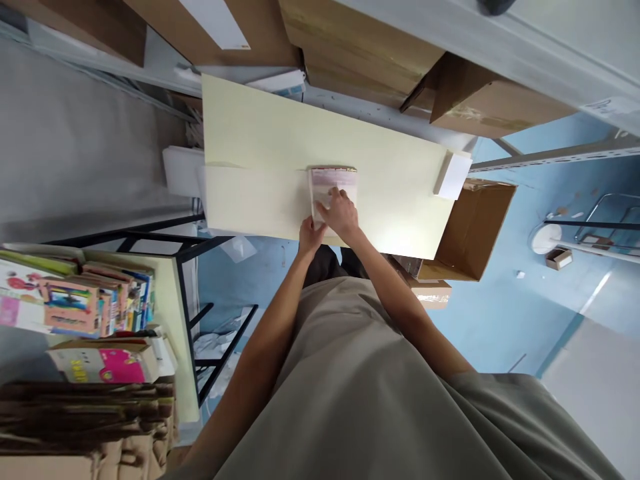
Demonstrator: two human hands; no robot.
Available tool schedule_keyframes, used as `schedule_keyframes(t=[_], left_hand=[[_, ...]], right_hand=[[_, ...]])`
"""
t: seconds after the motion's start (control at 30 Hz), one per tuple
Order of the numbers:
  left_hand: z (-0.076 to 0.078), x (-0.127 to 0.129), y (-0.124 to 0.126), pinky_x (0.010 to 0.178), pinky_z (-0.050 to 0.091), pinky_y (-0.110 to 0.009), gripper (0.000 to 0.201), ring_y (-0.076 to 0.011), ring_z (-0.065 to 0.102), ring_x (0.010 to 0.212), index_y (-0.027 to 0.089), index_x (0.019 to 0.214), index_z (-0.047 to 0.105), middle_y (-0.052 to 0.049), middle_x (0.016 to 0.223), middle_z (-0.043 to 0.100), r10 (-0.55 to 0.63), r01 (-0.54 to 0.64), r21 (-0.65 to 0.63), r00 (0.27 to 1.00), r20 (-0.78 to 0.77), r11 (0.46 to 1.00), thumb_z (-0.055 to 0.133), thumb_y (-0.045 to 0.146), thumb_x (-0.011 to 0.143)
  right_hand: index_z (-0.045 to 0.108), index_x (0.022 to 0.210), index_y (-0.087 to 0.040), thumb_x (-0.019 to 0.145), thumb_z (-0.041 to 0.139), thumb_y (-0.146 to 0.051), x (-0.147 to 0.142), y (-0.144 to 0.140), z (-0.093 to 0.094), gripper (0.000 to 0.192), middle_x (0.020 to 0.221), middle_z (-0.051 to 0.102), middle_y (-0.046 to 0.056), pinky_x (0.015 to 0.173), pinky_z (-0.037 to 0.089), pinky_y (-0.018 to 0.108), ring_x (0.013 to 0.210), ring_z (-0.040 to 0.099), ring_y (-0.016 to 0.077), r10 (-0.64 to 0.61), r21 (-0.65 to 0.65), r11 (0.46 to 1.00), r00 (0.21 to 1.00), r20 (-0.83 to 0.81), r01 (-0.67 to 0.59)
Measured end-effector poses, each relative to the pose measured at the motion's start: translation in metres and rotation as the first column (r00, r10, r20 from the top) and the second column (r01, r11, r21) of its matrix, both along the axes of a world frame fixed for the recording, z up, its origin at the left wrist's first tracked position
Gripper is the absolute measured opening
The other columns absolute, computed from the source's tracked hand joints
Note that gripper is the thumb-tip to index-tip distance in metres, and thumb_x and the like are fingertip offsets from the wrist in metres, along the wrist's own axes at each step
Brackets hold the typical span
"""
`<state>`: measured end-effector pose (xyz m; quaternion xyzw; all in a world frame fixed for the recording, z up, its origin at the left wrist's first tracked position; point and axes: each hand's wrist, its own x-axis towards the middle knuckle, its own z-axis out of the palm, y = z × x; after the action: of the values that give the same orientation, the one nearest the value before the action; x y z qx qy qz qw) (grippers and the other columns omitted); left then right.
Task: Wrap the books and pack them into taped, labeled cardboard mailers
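Observation:
A flat, pale packet [333, 179] with a pinkish band and a thin dark line along its far edge lies on a cream-coloured table [260, 133]. My left hand [312, 235] grips the packet's near left corner, its fingers closed at the table's front edge. Across the near half of the packet rests my right hand [341, 212], with thumb and fingers apart and slightly bent on its surface. What the packet contains, I cannot make out.
A small white box [453, 175] sits at the table's right end. Cardboard boxes [360, 50] line the shelf behind. An open carton [480, 230] stands beyond the right edge. To the left, books [100, 300] fill another table with a black frame [183, 313].

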<state>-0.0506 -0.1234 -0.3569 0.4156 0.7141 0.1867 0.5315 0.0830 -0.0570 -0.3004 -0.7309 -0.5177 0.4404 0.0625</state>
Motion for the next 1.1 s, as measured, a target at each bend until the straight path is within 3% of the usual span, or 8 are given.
schedule_keyframes(t=[0.1, 0.23, 0.47, 0.67, 0.8, 0.9, 1.0, 1.1], left_hand=[[-0.002, -0.007, 0.002, 0.098, 0.062, -0.047, 0.036, -0.0351, 0.076, 0.112, 0.023, 0.111, 0.063, -0.011, 0.110, 0.079, 0.055, -0.060, -0.093, 0.997, -0.056, 0.994, 0.086, 0.034, 0.086], [0.002, -0.008, -0.003, 0.105, 0.062, -0.050, 0.048, -0.0341, 0.077, 0.114, 0.025, 0.127, 0.057, -0.012, 0.122, 0.078, 0.014, -0.016, -0.037, 0.999, -0.038, 0.999, 0.086, 0.036, 0.090], [0.006, -0.015, -0.001, 0.128, 0.048, -0.069, 0.032, -0.0471, 0.066, 0.138, 0.023, 0.127, 0.066, -0.022, 0.128, 0.069, -0.139, 0.158, 0.069, 0.966, -0.219, 0.985, 0.074, 0.035, 0.099], [0.003, -0.023, 0.025, 0.122, 0.050, -0.073, 0.053, -0.0506, 0.070, 0.132, 0.021, 0.144, 0.066, -0.020, 0.111, 0.074, -0.224, 0.223, -0.031, 0.948, -0.227, 0.974, 0.077, 0.027, 0.093], [0.003, -0.029, 0.033, 0.120, 0.052, -0.069, 0.051, -0.0463, 0.076, 0.124, 0.025, 0.142, 0.070, -0.013, 0.103, 0.079, -0.241, 0.221, -0.110, 0.943, -0.231, 0.969, 0.079, 0.027, 0.092], [0.006, -0.040, 0.035, 0.115, 0.058, -0.060, 0.047, -0.0397, 0.080, 0.112, 0.026, 0.140, 0.074, -0.009, 0.100, 0.082, -0.251, 0.234, -0.121, 0.956, -0.151, 0.965, 0.079, 0.027, 0.093], [0.013, -0.056, 0.044, 0.105, 0.062, -0.046, 0.043, -0.0302, 0.081, 0.099, 0.021, 0.140, 0.077, -0.007, 0.100, 0.084, -0.354, 0.340, -0.143, 0.931, -0.088, 0.930, 0.076, 0.023, 0.097], [0.027, -0.082, 0.069, 0.109, 0.061, -0.045, 0.037, -0.0268, 0.078, 0.099, 0.013, 0.140, 0.075, -0.010, 0.112, 0.084, -0.399, 0.379, -0.130, 0.895, -0.202, 0.916, 0.070, 0.016, 0.103]], right_hand=[[0.058, 0.147, -0.019, 0.111, 0.067, -0.044, 0.032, -0.013, -0.003, 0.044, 0.154, 0.064, 0.027, 0.115, 0.062, 0.063, 0.141, 0.070, 0.0451, -0.085, -0.009, 0.996, 0.990, 0.113, 0.086], [0.057, 0.147, -0.018, 0.110, 0.068, -0.040, 0.060, -0.033, -0.014, 0.045, 0.144, 0.071, 0.025, 0.114, 0.060, 0.058, 0.133, 0.074, 0.0400, -0.141, -0.110, 0.982, 0.983, 0.119, 0.154], [0.057, 0.138, -0.019, 0.104, 0.076, -0.040, 0.043, -0.036, -0.036, 0.044, 0.149, 0.067, 0.026, 0.116, 0.058, 0.055, 0.138, 0.070, 0.0407, -0.227, -0.108, 0.963, 0.961, 0.156, 0.245], [0.058, 0.130, -0.021, 0.098, 0.083, -0.038, 0.037, -0.026, -0.041, 0.044, 0.144, 0.069, 0.024, 0.115, 0.060, 0.058, 0.139, 0.069, 0.0422, -0.316, -0.135, 0.931, 0.935, 0.164, 0.338], [0.059, 0.125, -0.022, 0.097, 0.083, -0.034, 0.037, -0.022, -0.037, 0.039, 0.146, 0.068, 0.023, 0.120, 0.056, 0.056, 0.141, 0.067, 0.0398, -0.305, -0.155, 0.931, 0.938, 0.167, 0.330], [0.058, 0.119, -0.024, 0.094, 0.086, -0.039, 0.040, -0.019, -0.037, 0.040, 0.139, 0.070, 0.020, 0.119, 0.056, 0.055, 0.137, 0.068, 0.0380, -0.341, -0.154, 0.919, 0.929, 0.144, 0.362], [0.056, 0.115, -0.026, 0.093, 0.088, -0.042, 0.043, -0.019, -0.041, 0.043, 0.130, 0.073, 0.018, 0.115, 0.058, 0.055, 0.129, 0.070, 0.0378, -0.386, -0.149, 0.905, 0.917, 0.104, 0.398], [0.055, 0.118, -0.026, 0.094, 0.086, -0.036, 0.042, -0.022, -0.044, 0.041, 0.130, 0.074, 0.018, 0.112, 0.060, 0.057, 0.126, 0.071, 0.0381, -0.427, -0.134, 0.891, 0.901, 0.080, 0.434]])
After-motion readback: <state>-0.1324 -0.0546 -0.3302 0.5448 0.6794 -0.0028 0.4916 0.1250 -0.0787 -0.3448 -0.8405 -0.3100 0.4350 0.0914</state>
